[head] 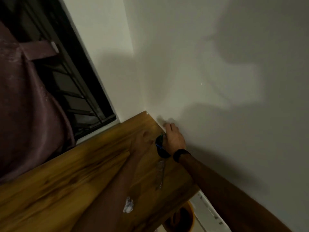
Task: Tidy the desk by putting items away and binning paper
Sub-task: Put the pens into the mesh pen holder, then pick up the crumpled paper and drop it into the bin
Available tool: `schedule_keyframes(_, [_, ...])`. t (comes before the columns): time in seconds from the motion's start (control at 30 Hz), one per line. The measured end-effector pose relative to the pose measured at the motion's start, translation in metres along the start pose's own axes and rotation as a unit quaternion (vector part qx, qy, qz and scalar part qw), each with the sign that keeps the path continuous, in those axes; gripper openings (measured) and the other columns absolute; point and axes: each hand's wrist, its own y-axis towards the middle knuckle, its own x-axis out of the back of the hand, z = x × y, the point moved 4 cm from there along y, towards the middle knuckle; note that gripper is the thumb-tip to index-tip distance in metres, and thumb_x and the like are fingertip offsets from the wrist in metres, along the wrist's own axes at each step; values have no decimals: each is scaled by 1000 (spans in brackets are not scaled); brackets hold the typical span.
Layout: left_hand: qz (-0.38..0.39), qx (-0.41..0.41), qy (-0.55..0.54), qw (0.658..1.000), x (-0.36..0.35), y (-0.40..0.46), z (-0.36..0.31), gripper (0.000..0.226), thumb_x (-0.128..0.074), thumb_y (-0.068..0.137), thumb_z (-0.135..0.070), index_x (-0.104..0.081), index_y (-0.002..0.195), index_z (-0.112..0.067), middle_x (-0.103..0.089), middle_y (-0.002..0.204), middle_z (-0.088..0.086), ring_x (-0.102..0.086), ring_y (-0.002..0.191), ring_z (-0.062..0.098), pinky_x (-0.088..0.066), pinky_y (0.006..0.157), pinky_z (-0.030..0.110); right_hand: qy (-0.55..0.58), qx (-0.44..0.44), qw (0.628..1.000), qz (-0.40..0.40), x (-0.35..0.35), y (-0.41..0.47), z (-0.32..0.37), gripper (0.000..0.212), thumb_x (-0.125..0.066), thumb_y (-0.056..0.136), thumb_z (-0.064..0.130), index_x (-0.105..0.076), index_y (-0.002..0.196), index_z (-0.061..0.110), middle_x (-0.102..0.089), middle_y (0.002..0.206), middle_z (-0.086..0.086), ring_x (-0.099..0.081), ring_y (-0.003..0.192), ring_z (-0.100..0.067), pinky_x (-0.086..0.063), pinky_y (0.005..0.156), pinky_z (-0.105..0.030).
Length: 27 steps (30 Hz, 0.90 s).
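At the far corner of the brown wooden desk (70,178), the right hand (173,139) (black band at the wrist) holds a dark round blue-marked object (160,146); near its front edge lies crumpled white paper (128,205).

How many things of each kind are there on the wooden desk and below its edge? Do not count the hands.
Crumpled white paper: 1
Clear plastic piece: 1
Dark object with blue marks: 1
Orange bin: 1
Total: 4
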Motion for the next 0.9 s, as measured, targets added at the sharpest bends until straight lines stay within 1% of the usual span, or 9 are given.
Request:
schedule_keyframes(0.07, [-31, 9, -13, 999, 9, -15, 12, 41, -69, 85, -25, -62, 123, -14, -62, 125, 4, -59, 113, 21, -47, 95, 31, 13, 25, 1000, 9, -12, 0, 13, 43, -51, 87, 15, -47, 129, 9, -50, 126, -11, -55, 108, -30, -51, 82, -38])
schedule_keyframes(0.2, [-63, 55, -2, 997, 38, -61, 40, 35, -69, 84, -23, -63, 118, -19, -63, 115, -8, -58, 107, 10, -37, 81, 16, 69, 64, 990, 102, -53, -16, 52, 59, -45, 96, 25, -27, 150, 9, -32, 152, -17, -55, 113, -33, -52, 85, -40])
schedule_keyframes(0.33, [-111, 131, -27, 985, 70, -112, 94, 31, -67, 80, -27, -62, 111, -27, -67, 110, -6, -62, 105, 17, -45, 81, 25, 118, 151, 968, 162, -87, -50, 102, 50, -53, 91, 21, -40, 139, 18, -47, 137, -9, -56, 106, -30, -45, 69, -33])
schedule_keyframes(0.5, [-153, 185, -8, 971, 111, -176, 157, 39, -72, 80, -21, -61, 117, -12, -67, 113, 6, -62, 106, 22, -40, 79, 22, 109, 186, 931, 293, -128, -103, 154, 53, -53, 97, 23, -31, 145, 23, -58, 127, -11, -62, 90, -31, -53, 70, -46])
schedule_keyframes(0.6, [-183, 214, -22, 959, 141, -222, 199, 39, -72, 80, -22, -60, 115, -12, -67, 111, 6, -63, 101, 23, -44, 78, 26, 81, 224, 907, 346, -149, -133, 197, 56, -54, 97, 21, -28, 147, 25, -52, 135, -9, -63, 93, -30, -51, 62, -39])
schedule_keyframes(0.63, [-192, 222, -29, 956, 151, -239, 215, 37, -72, 80, -23, -60, 114, -14, -67, 111, 5, -63, 100, 23, -46, 78, 27, 79, 230, 901, 358, -157, -142, 214, 56, -55, 96, 21, -29, 146, 25, -49, 140, -8, -62, 101, -29, -52, 66, -37])
schedule_keyframes(0.73, [-214, 233, -61, 947, 187, -290, 261, 33, -71, 79, -24, -60, 110, -20, -67, 108, 2, -63, 102, 23, -51, 80, 31, 52, 232, 891, 387, -189, -172, 271, 54, -56, 95, 25, -32, 143, 27, -45, 144, -5, -47, 128, -29, -50, 95, -45])
schedule_keyframes(0.8, [-231, 248, -83, 937, 211, -323, 299, 34, -72, 77, -24, -61, 109, -22, -68, 103, 1, -64, 100, 22, -51, 82, 33, 32, 237, 884, 402, -215, -197, 313, 51, -54, 96, 26, -34, 142, 26, -45, 143, -4, -43, 131, -29, -46, 100, -46])
schedule_keyframes(0.9, [-275, 278, -113, 913, 250, -376, 368, 39, -75, 73, -22, -62, 110, -21, -69, 101, -2, -66, 95, 19, -53, 86, 32, 33, 254, 871, 419, -247, -247, 386, 48, -54, 96, 29, -36, 141, 24, -48, 139, -1, -46, 127, -26, -47, 99, -42])
